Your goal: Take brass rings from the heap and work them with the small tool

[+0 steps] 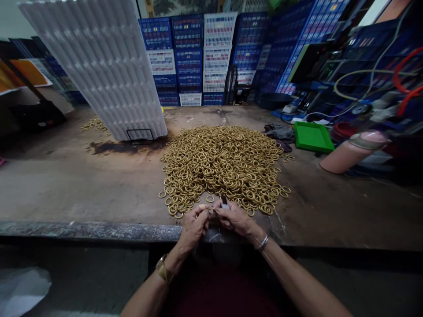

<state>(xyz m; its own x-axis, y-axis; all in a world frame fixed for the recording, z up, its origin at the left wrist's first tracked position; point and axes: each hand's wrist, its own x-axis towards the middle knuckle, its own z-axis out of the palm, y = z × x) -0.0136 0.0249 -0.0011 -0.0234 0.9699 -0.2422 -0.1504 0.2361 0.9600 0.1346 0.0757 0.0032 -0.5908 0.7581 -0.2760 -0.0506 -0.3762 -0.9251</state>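
A large heap of brass rings (224,165) lies on the worn workbench (82,185) in front of me. My left hand (194,226) and my right hand (235,218) meet at the bench's near edge, just below the heap. The left fingers pinch a brass ring (209,212) between the two hands. The right fingers are closed around a small dark tool (224,201) whose tip sticks up. A gold watch sits on my left wrist and a silver bangle on my right.
A tall white ribbed tray stack (102,66) leans at the back left, with a small scatter of rings (94,124) beside it. A green tray (312,137), a pink cylinder (353,152), and blue and white crates (205,57) line the back and right.
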